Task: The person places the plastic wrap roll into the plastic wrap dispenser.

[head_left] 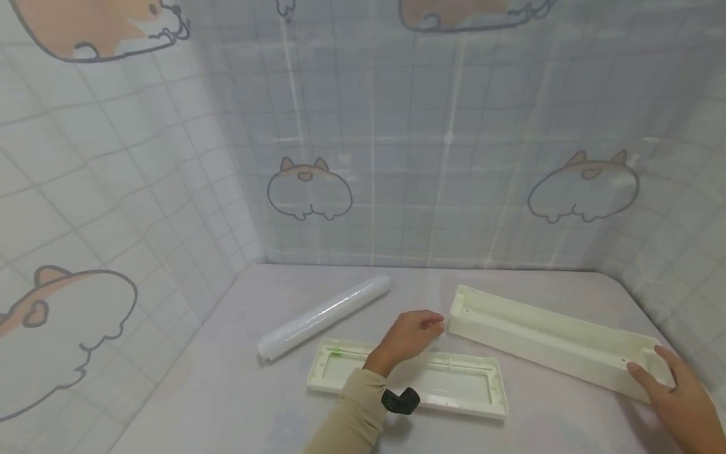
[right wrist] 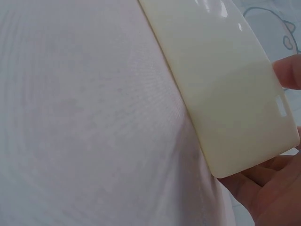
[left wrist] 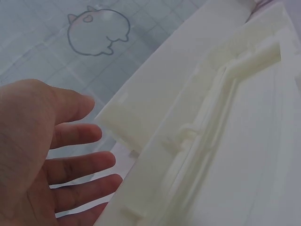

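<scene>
A long cream plastic box (head_left: pixel 544 343), its hollow side up, lies slanted across the right of the table. My right hand (head_left: pixel 680 394) grips its near right end, thumb on one side and fingers on the other; the right wrist view shows the smooth outer wall (right wrist: pixel 225 94) between them. Just off the box's left end is my left hand (head_left: pixel 409 337), fingers loosely extended and holding nothing. Beneath the left forearm lies a matching shallow cream lid (head_left: pixel 495 388), inner side up, with a thin green strip near its left end. The forearm hides its middle.
A clear-wrapped white roll of film (head_left: pixel 323 318) lies diagonally at the left of the table (head_left: pixel 227 397). Pale tiled-pattern sheets with cartoon dogs (head_left: pixel 397 157) stand around the back and both sides. A dark wrist device (head_left: pixel 401 401) sits on the left forearm.
</scene>
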